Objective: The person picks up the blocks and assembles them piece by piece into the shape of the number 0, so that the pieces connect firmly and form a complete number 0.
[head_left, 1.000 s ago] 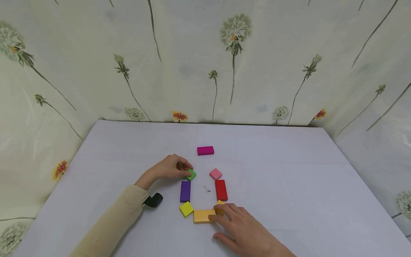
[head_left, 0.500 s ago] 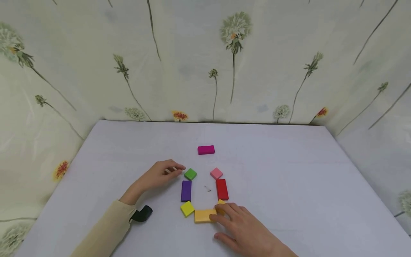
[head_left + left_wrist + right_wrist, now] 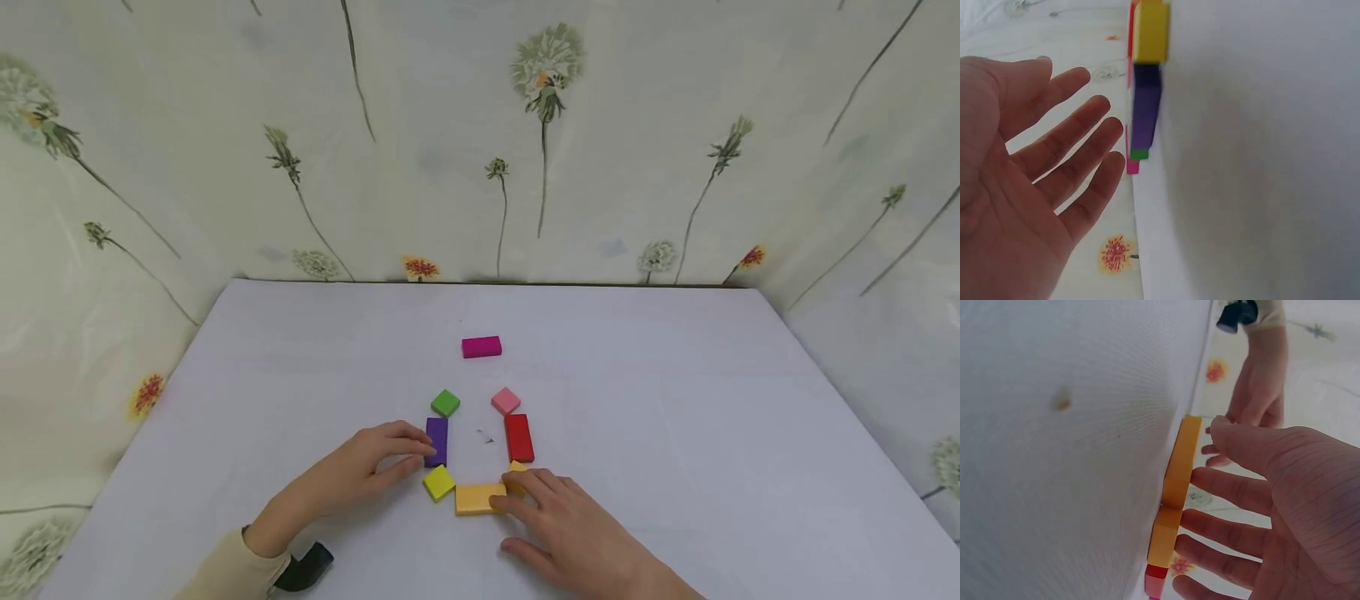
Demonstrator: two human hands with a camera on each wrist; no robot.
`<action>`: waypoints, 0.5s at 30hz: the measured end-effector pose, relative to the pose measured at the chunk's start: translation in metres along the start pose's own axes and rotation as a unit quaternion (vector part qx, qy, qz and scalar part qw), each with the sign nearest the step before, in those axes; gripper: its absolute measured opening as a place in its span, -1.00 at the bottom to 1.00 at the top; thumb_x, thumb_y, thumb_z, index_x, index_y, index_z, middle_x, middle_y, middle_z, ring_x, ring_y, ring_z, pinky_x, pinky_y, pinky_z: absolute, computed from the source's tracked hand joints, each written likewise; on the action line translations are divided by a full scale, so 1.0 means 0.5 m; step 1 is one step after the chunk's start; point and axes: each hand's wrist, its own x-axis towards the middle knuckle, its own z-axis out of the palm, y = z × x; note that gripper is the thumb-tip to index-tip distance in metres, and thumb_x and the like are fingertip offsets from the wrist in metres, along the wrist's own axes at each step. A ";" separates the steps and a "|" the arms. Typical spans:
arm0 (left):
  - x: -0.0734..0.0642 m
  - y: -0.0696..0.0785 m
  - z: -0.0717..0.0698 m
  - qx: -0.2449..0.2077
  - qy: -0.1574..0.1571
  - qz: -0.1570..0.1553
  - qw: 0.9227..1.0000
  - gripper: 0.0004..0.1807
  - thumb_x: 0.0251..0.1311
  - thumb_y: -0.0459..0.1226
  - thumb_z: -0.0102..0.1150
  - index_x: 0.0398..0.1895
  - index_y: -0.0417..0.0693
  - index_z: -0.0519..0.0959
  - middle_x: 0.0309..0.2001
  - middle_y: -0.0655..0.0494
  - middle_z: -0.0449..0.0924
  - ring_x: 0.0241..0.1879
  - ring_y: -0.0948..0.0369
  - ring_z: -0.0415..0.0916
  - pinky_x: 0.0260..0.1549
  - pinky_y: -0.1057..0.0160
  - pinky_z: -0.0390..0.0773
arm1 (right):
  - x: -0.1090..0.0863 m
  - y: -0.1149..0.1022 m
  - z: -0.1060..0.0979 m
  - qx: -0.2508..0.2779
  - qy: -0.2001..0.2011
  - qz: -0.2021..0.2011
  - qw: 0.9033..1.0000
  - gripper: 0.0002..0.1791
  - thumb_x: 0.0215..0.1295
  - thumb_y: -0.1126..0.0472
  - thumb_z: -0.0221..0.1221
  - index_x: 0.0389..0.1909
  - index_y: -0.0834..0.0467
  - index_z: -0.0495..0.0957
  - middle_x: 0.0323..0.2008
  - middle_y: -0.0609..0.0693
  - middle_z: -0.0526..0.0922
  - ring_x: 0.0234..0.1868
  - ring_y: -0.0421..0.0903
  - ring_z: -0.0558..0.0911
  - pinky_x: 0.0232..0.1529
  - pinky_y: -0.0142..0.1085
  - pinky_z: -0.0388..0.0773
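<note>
Colored blocks lie in a U-shaped outline on the white table. My left hand (image 3: 360,467), fingers relaxed, is at the left side of the purple block (image 3: 437,440); in the left wrist view it holds nothing. Below that block lies a small yellow block (image 3: 438,483), and above it a green one. The fingers of my right hand (image 3: 577,533) rest at the long orange block (image 3: 474,500) and the small orange block (image 3: 1165,537), partly covering the latter in the head view. Up the right side run a red block (image 3: 519,438) and a small pink block (image 3: 506,401).
A magenta block (image 3: 482,347) lies apart, beyond the green block (image 3: 446,403) and the pink one. A black device (image 3: 303,568) is on my left wrist. Behind the table (image 3: 637,375) hangs a curtain (image 3: 442,108) printed with dandelions.
My left hand has let go of the green block, drawn back left, then come nearer to me, beside the purple block. The right hand has hardly moved.
</note>
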 end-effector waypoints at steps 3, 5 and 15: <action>-0.014 0.016 0.021 0.025 -0.018 0.003 1.000 -0.71 0.43 -0.13 0.06 0.08 0.03 0.64 0.14 0.24 0.48 0.15 0.23 0.43 0.13 0.13 0.45 | 0.001 0.000 -0.001 0.001 -0.002 0.004 1.000 -0.45 0.34 -0.29 0.05 0.28 -0.18 0.44 0.26 -0.09 0.38 0.21 -0.06 0.38 0.16 0.00 0.44; -0.022 0.025 0.034 0.048 -0.024 0.009 0.999 -0.68 0.43 -0.06 0.04 0.08 0.09 0.64 0.18 0.24 0.45 0.18 0.22 0.40 0.14 0.10 0.44 | 0.001 -0.001 -0.001 0.002 0.000 0.005 1.000 -0.45 0.34 -0.28 0.07 0.28 -0.18 0.44 0.26 -0.08 0.38 0.21 -0.06 0.38 0.15 0.00 0.44; -0.031 0.060 0.075 0.159 -0.018 0.100 0.982 -0.62 0.42 0.02 0.00 0.17 0.17 0.60 0.25 0.20 0.42 0.22 0.20 0.35 0.15 0.10 0.43 | 0.000 -0.002 0.001 -0.005 0.007 0.000 1.000 -0.45 0.34 -0.28 0.08 0.26 -0.15 0.47 0.26 -0.07 0.38 0.21 -0.05 0.38 0.15 0.00 0.44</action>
